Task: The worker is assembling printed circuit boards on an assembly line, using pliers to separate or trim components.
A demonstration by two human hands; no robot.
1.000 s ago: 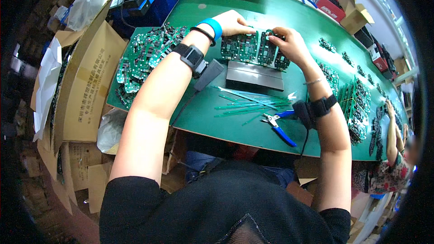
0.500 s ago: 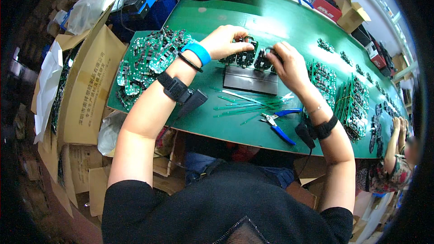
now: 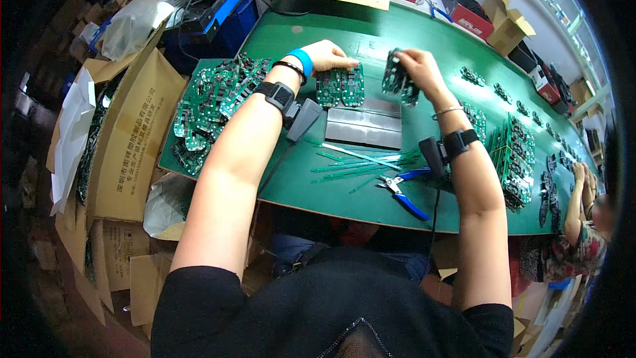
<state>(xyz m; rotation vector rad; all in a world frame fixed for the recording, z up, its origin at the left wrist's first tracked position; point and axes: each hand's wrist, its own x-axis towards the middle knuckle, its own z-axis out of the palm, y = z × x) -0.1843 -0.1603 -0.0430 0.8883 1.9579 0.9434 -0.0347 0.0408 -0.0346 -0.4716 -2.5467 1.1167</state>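
My left hand (image 3: pixel 328 57) pinches the top edge of a green circuit board panel (image 3: pixel 339 87), which hangs just behind a dark metal block (image 3: pixel 363 127). To its right my right hand (image 3: pixel 420 70) is closed on a separate circuit board (image 3: pixel 399 79), held upright and turned partly edge-on. A gap lies between the two boards. In front of the block are several thin green board strips (image 3: pixel 358 156). Beside them rest side cutters (image 3: pixel 405 193) with blue handles, their jaws toward the strips.
A heap of loose circuit boards (image 3: pixel 215 106) covers the table's left end. Banded stacks of boards (image 3: pixel 513 162) stand to the right. Small components lie in rows farther right, near another person's hands (image 3: pixel 583 182). An open carton (image 3: pixel 129 139) stands at the left.
My hands have moved apart: the right one has carried a board right and up, off the rest. The boards in my left hand now show their green faces toward me.
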